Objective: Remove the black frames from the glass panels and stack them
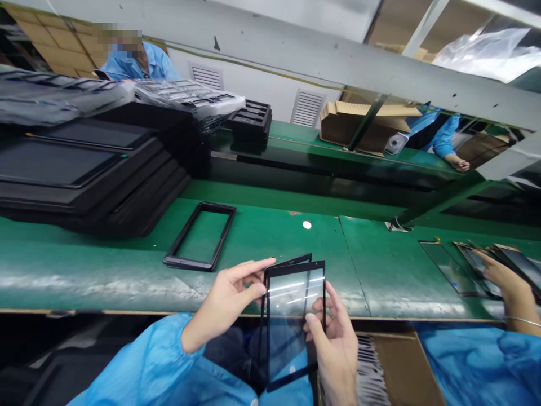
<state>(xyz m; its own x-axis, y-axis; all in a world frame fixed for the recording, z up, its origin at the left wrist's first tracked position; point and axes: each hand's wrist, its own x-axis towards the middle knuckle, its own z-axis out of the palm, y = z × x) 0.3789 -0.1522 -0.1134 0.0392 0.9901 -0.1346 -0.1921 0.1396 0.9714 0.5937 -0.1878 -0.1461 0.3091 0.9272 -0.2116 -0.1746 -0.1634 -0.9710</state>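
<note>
Between my hands, over the bench's front edge, is a black-bordered clear glass touch panel [291, 332], with a thin black frame [291, 261] close behind it. My left hand [232, 296] pinches the black frame at its upper left, thumb in front and forefinger along the top. My right hand [333, 338] holds the panel by its right edge, thumb on the front face and fingers behind. Frame and panel are apart at the top right; whether they touch lower down I cannot tell. A second black frame [171, 260] lies flat on the green bench, left of my hands.
Stacked black foam trays [139, 197] with dark panels stand at the left. On the right, a co-worker's hand [502, 276] touches panels on the bench [262, 237]. A cardboard box [406, 366] is below the edge. A slanted metal post [439, 200] rises at right.
</note>
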